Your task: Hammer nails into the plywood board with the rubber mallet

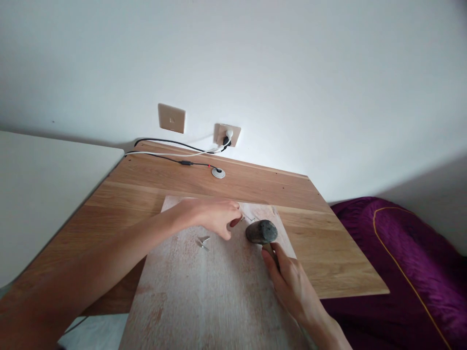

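My right hand (292,274) is wrapped round the handle of a mallet (261,232), whose dark, scuffed head is raised above a pale, worn board (204,291). Left of that head, my left hand (221,218) reaches over the far part of the board with its fingers curled together. A small metal glint shows at its fingertips, but what they hold is mostly hidden. Close by, between hand and mallet, is a small thin metal piece (251,218), like a nail or screw. Several similar silver pieces (203,242) lie on the board below my left wrist.
The board rests on a wooden desk (343,257) against a white wall. Cables (171,154) run along the back to a wall socket (226,135), and one enters a round cable hole (218,173). Purple fabric (365,228) lies at the right; a white panel (54,194) stands left.
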A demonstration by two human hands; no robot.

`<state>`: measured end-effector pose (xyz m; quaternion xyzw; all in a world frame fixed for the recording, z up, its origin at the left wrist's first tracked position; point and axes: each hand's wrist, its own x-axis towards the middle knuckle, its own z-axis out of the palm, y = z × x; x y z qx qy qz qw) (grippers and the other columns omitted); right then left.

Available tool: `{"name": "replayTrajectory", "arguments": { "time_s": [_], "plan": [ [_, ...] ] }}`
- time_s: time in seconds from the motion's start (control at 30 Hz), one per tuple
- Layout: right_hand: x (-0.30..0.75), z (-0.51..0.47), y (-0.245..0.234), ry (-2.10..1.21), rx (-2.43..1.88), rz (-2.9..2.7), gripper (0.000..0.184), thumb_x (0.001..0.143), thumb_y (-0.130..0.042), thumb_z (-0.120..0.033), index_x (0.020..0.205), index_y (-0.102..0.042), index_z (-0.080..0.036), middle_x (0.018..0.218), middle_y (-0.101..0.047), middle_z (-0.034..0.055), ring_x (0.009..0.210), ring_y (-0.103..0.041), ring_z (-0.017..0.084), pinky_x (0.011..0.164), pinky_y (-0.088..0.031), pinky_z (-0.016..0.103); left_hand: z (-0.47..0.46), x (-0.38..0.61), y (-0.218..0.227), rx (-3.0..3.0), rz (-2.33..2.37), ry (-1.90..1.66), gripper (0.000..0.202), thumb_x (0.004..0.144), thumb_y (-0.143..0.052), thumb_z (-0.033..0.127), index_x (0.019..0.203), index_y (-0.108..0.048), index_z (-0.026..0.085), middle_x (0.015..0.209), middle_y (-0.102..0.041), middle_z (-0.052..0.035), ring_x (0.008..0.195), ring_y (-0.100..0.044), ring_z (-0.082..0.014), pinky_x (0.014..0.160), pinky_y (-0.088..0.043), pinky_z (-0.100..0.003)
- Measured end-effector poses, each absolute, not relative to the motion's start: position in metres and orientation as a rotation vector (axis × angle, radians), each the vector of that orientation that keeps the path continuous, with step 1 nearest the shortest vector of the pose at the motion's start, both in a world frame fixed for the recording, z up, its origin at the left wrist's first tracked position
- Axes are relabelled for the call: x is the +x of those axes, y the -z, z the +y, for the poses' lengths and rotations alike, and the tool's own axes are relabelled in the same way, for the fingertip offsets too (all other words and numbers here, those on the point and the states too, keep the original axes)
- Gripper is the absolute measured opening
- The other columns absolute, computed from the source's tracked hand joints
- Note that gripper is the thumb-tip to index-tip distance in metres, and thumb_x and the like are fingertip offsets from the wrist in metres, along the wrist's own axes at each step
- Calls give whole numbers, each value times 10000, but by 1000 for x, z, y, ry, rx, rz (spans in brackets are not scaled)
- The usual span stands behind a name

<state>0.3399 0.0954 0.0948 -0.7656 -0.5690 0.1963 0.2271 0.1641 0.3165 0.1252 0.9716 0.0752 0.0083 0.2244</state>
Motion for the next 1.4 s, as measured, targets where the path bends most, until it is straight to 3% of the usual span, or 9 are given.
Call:
{"name": "replayTrajectory", "arguments": {
  "time_s": [0.13,0.33,0.6,0.77,1.0,1.4],
  "plan": [
    [339,95,-94,-595,-2114,-1548,430,1068,-319,-579,1093,-581,-240,801,-758,80,816,-756,303,662,-461,329,298,166,-132,2809,139,58,92,694,-793,187,664,-706,177,788,-678,-64,652,-564,-196,580,-366,-339],
    [339,95,-94,-628,-2095,-1536,455,1065,-318,-604,1143,-574,-236,837,-753,89,873,-747,323,706,-465,351,294,174,-125,2766,179,8,108,696,-778,182,625,-697,181,694,-665,-52,590,-537,-178,563,-357,-328],
    [340,96,-94,-638,-2065,-1525,429,1071,-332,-587,1131,-581,-242,848,-752,80,856,-737,310,713,-454,347,349,169,-105,2395,250,-467,41,789,-681,122,775,-703,154,745,-653,2,658,-569,-114,663,-400,-241],
    [340,96,-92,-635,-2061,-1512,410,1066,-347,-581,1077,-585,-248,831,-749,77,853,-737,308,701,-451,340,351,169,-95,2302,250,-411,100,760,-671,62,792,-709,148,680,-656,22,627,-566,-100,656,-398,-225],
    [340,94,-93,-600,-2073,-1521,424,1068,-346,-572,1125,-592,-231,879,-762,105,881,-743,311,731,-479,347,343,172,-94,2315,225,-321,206,719,-655,21,840,-741,163,730,-698,20,666,-618,-104,643,-382,-213],
    [343,96,-93,-650,-2117,-1490,467,1062,-336,-598,1142,-603,-224,862,-769,93,838,-745,306,723,-474,356,345,169,-92,2258,243,-364,137,754,-652,44,791,-730,150,710,-688,26,656,-595,-101,650,-384,-200]
  ]
}}
